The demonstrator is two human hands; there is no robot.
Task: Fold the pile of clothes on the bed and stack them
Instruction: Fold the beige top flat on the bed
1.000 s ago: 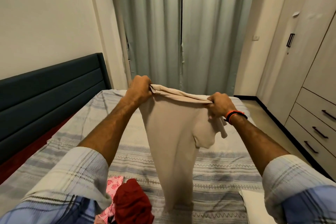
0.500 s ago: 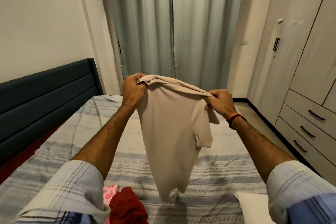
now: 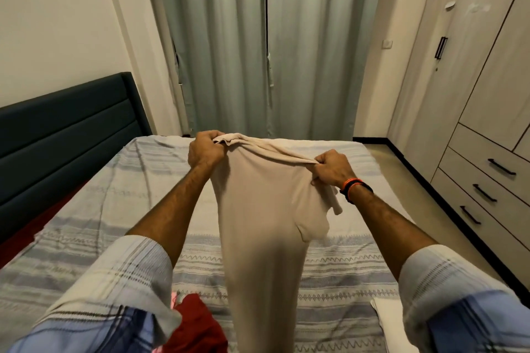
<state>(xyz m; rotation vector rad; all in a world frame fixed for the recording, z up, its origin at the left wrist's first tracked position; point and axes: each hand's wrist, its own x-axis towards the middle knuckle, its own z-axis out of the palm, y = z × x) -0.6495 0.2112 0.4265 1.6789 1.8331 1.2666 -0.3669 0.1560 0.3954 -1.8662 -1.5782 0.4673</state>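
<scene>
Progress: early, we judged | beige shirt [image 3: 258, 223] hung above the bed [image 3: 344, 281], left hand [image 3: 205, 149] and right hand [image 3: 329, 167] each gripping its top edge | red garment [image 3: 195, 324] lay unfolded; white folded item [image 3: 385, 315] lay near bed edge.

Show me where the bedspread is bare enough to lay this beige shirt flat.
The bedspread lies bare between the headboard and the left hand, and past the right hand toward the curtains. The near edge is crowded by the red garment and a white folded piece.
</scene>
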